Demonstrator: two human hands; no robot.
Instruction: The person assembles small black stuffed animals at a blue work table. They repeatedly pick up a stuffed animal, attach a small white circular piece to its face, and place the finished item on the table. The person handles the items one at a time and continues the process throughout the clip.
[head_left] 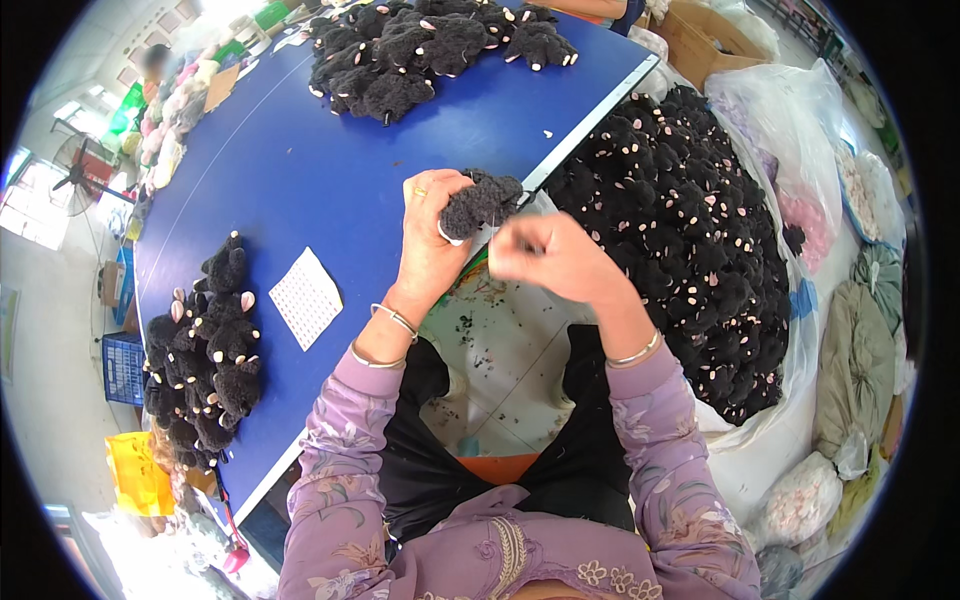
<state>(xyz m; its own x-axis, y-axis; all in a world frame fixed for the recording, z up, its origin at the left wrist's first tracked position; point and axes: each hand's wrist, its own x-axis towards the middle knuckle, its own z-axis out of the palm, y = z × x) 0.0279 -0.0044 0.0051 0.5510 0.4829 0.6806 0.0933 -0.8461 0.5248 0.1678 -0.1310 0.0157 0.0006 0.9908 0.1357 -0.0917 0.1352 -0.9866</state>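
On the left of the counter (235, 185) lie black plush toys (207, 352), then a white sheet (306, 298). The left grip (430, 235) is closed around one black plush piece (482, 203) at the near edge; beside it the right grip (560, 260) curls, blurred, and I cannot tell whether it pinches anything. Close handwork on the piece seems in hand; the next move likely calls for a steady left hold. Rightmost stands a black plush heap (690, 250).

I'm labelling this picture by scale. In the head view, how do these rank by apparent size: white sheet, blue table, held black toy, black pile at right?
1. Blue table
2. Black pile
3. White sheet and held toy: too alike to rank; the toy may be nearer the camera.
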